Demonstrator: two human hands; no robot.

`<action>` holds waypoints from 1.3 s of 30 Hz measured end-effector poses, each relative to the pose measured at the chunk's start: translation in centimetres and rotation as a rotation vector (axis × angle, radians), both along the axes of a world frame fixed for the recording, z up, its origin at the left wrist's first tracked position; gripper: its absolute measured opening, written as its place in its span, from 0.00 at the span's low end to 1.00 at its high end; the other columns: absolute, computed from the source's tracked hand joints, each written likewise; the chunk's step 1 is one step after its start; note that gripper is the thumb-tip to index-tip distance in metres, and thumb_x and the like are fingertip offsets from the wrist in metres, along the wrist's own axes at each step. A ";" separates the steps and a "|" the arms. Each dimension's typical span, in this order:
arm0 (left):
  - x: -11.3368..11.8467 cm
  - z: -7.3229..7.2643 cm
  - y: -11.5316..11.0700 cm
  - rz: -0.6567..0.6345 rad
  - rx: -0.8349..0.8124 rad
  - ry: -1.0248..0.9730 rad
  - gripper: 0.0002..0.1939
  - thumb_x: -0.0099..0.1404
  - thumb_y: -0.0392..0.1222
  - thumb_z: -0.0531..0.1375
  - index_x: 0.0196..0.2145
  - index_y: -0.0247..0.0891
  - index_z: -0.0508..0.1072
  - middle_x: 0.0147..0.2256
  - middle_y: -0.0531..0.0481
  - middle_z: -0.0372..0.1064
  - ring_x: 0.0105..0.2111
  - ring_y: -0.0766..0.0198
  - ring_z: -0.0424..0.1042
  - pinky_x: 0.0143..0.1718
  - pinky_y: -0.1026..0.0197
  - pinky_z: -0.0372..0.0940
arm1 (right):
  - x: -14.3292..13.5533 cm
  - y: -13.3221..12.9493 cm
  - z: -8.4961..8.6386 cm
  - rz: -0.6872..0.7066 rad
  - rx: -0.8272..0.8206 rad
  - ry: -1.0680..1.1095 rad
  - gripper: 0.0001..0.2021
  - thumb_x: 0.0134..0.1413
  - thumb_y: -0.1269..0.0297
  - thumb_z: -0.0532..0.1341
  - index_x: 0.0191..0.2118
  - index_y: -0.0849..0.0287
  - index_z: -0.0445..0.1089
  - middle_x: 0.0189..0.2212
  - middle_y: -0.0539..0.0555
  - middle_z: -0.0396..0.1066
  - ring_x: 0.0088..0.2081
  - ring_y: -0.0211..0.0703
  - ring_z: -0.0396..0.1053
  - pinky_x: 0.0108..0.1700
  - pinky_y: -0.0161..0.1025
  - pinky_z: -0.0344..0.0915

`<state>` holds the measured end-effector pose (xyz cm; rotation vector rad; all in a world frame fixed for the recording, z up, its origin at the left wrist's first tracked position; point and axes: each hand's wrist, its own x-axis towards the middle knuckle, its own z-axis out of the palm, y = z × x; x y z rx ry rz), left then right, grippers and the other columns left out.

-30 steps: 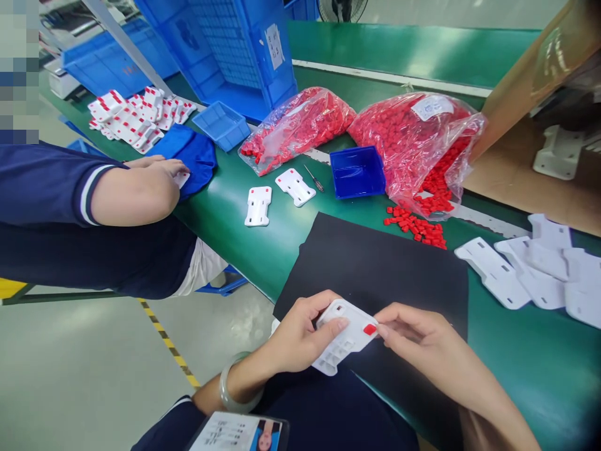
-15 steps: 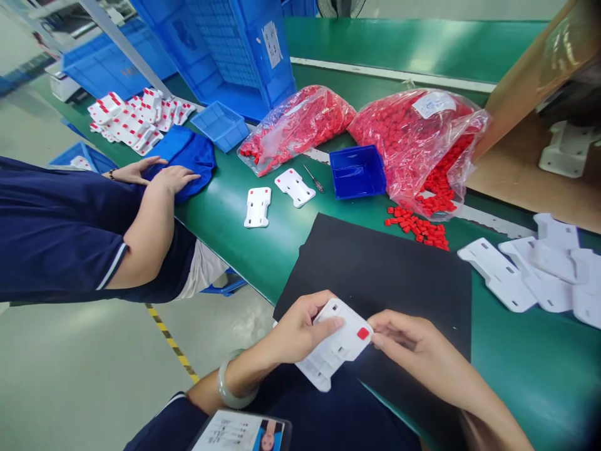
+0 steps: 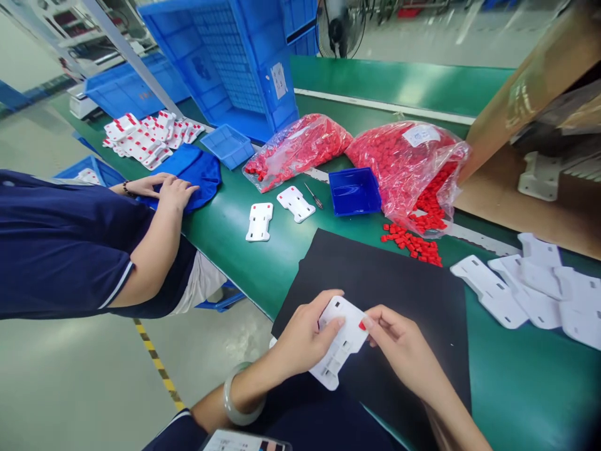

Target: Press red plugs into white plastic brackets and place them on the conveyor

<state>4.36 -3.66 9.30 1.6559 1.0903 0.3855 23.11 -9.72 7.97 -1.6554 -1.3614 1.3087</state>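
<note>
My left hand (image 3: 305, 335) grips a white plastic plate (image 3: 335, 351) with small rectangular slots, its thumb across the face. At the plate's right corner my right hand (image 3: 399, 341) is pinched, the thumb over a red square piece (image 3: 362, 325) set there and the fingers partly hidden behind. Beneath the plate spreads a black mat (image 3: 375, 269). Loose red pieces (image 3: 413, 244) lie beyond the mat. Two similar plates rest on the green table: one plate (image 3: 259, 222) and another plate (image 3: 295, 203), each with red in a corner. Beside them is a screwdriver (image 3: 313, 195).
Slotted white plates (image 3: 491, 291) are piled at right. Bags of red pieces (image 3: 408, 156) stand behind a dark blue tray (image 3: 354, 191). At left, a co-worker's hands (image 3: 173, 194) rest on blue cloth (image 3: 201, 178), near a heap of red-and-white plates (image 3: 145, 138).
My right thumb has moved from the plate's edge onto the red corner piece, now mostly covering it. The view has tilted up slightly. My left hand keeps its hold.
</note>
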 end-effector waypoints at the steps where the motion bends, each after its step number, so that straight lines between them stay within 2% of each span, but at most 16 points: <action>1: -0.1 -0.4 0.4 -0.021 0.096 0.068 0.25 0.67 0.44 0.56 0.60 0.39 0.60 0.40 0.47 0.73 0.35 0.60 0.71 0.37 0.60 0.66 | 0.1 0.2 -0.3 -0.006 0.025 -0.039 0.18 0.65 0.52 0.49 0.34 0.56 0.69 0.27 0.51 0.73 0.30 0.39 0.72 0.33 0.34 0.70; 3: -0.1 -1.1 1.7 -0.082 0.226 0.146 0.26 0.67 0.42 0.56 0.62 0.40 0.59 0.46 0.45 0.73 0.38 0.59 0.72 0.41 0.58 0.66 | 0.5 0.3 -0.9 -0.024 0.063 -0.128 0.18 0.65 0.52 0.48 0.41 0.56 0.71 0.34 0.53 0.76 0.34 0.42 0.74 0.37 0.37 0.72; 5: -0.1 -1.9 3.2 -0.168 0.284 0.177 0.22 0.69 0.39 0.53 0.59 0.40 0.63 0.47 0.46 0.74 0.37 0.60 0.73 0.42 0.57 0.67 | 1.3 0.2 -1.6 -0.068 0.100 -0.248 0.19 0.64 0.52 0.49 0.50 0.55 0.69 0.45 0.57 0.75 0.45 0.49 0.73 0.48 0.45 0.70; 7: 0.2 -2.5 4.8 -0.266 0.375 0.207 0.19 0.70 0.38 0.51 0.57 0.39 0.67 0.48 0.45 0.74 0.41 0.58 0.73 0.46 0.55 0.67 | 2.6 -0.1 -2.5 -0.150 0.143 -0.385 0.23 0.63 0.52 0.51 0.57 0.58 0.66 0.56 0.61 0.67 0.58 0.57 0.63 0.59 0.56 0.59; 9: 0.5 -3.1 6.4 -0.328 0.530 0.260 0.20 0.70 0.38 0.50 0.58 0.38 0.66 0.55 0.43 0.68 0.52 0.52 0.68 0.52 0.50 0.63 | 4.0 -0.4 -3.7 -0.156 0.201 -0.614 0.28 0.63 0.51 0.49 0.62 0.64 0.60 0.63 0.64 0.57 0.65 0.62 0.50 0.63 0.61 0.50; 11: 0.4 -3.9 7.9 -0.374 0.656 0.331 0.22 0.71 0.39 0.50 0.61 0.38 0.61 0.62 0.43 0.59 0.63 0.47 0.54 0.59 0.44 0.56 | 5.3 -1.0 -5.2 -0.078 0.245 -0.841 0.31 0.64 0.50 0.47 0.65 0.67 0.55 0.66 0.65 0.51 0.67 0.63 0.44 0.63 0.62 0.50; 14: -0.7 -5.4 9.8 -0.413 0.715 0.465 0.26 0.73 0.41 0.46 0.67 0.39 0.49 0.65 0.45 0.53 0.68 0.47 0.39 0.63 0.38 0.46 | 6.5 -2.3 -7.2 0.043 0.267 -1.009 0.32 0.65 0.48 0.45 0.67 0.65 0.51 0.67 0.63 0.48 0.67 0.62 0.45 0.62 0.62 0.51; 17: -3.0 -6.8 11.3 -0.410 0.738 0.573 0.28 0.75 0.45 0.42 0.69 0.40 0.41 0.66 0.45 0.51 0.68 0.46 0.37 0.63 0.35 0.41 | 7.6 -3.9 -8.2 0.100 0.274 -1.117 0.34 0.65 0.46 0.44 0.69 0.60 0.44 0.69 0.60 0.43 0.68 0.62 0.42 0.61 0.63 0.52; 20: -4.8 -7.4 12.1 -0.393 0.780 0.627 0.29 0.75 0.48 0.42 0.69 0.40 0.40 0.65 0.46 0.53 0.68 0.46 0.37 0.64 0.35 0.40 | 8.4 -4.8 -8.2 0.132 0.278 -1.174 0.35 0.64 0.44 0.43 0.70 0.60 0.41 0.69 0.60 0.42 0.68 0.63 0.41 0.61 0.63 0.53; 22: -5.3 -7.4 12.4 -0.402 0.806 0.631 0.29 0.74 0.48 0.42 0.69 0.40 0.42 0.64 0.46 0.56 0.68 0.47 0.36 0.64 0.36 0.40 | 8.9 -4.9 -7.9 0.154 0.284 -1.181 0.35 0.64 0.44 0.43 0.69 0.61 0.43 0.69 0.61 0.43 0.67 0.64 0.43 0.59 0.63 0.56; 24: -5.6 -7.3 12.3 -0.398 0.826 0.630 0.28 0.75 0.47 0.42 0.68 0.39 0.43 0.62 0.46 0.60 0.68 0.48 0.37 0.64 0.37 0.40 | 9.3 -4.8 -7.2 0.172 0.298 -1.166 0.34 0.64 0.44 0.43 0.67 0.63 0.50 0.67 0.62 0.49 0.66 0.64 0.48 0.58 0.62 0.59; 26: -6.1 -7.1 12.0 -0.347 0.830 0.647 0.28 0.74 0.46 0.43 0.68 0.38 0.45 0.62 0.45 0.60 0.68 0.48 0.38 0.64 0.38 0.41 | 9.7 -4.6 -6.0 0.147 0.331 -1.133 0.31 0.65 0.45 0.44 0.62 0.64 0.59 0.62 0.63 0.59 0.63 0.63 0.56 0.56 0.58 0.63; 29: -7.9 -7.3 10.9 -0.165 0.802 0.709 0.29 0.74 0.48 0.45 0.68 0.36 0.47 0.64 0.43 0.56 0.68 0.43 0.40 0.63 0.38 0.45 | 10.6 -3.7 -3.8 0.032 0.392 -1.078 0.26 0.65 0.47 0.47 0.54 0.61 0.67 0.51 0.61 0.72 0.54 0.56 0.69 0.51 0.51 0.68; 33: -10.8 -8.5 9.3 0.053 0.760 0.723 0.31 0.72 0.50 0.47 0.67 0.35 0.48 0.65 0.40 0.52 0.67 0.39 0.43 0.59 0.38 0.52 | 12.5 -0.9 -1.6 -0.125 0.364 -1.123 0.24 0.65 0.49 0.46 0.50 0.60 0.70 0.46 0.59 0.75 0.46 0.54 0.73 0.46 0.48 0.69; 36: -11.7 -9.3 8.7 0.151 0.780 0.662 0.30 0.71 0.50 0.49 0.66 0.36 0.53 0.65 0.39 0.53 0.66 0.42 0.46 0.60 0.40 0.52 | 14.1 2.1 -1.6 -0.172 0.268 -1.200 0.21 0.64 0.52 0.48 0.48 0.60 0.71 0.43 0.60 0.75 0.44 0.56 0.72 0.43 0.49 0.68; 39: -11.4 -9.6 8.5 0.236 0.813 0.605 0.26 0.70 0.50 0.51 0.62 0.38 0.60 0.62 0.41 0.59 0.65 0.45 0.51 0.61 0.42 0.52 | 15.4 4.9 -2.8 -0.147 0.216 -1.236 0.18 0.62 0.57 0.50 0.44 0.61 0.73 0.39 0.60 0.75 0.42 0.57 0.70 0.43 0.50 0.66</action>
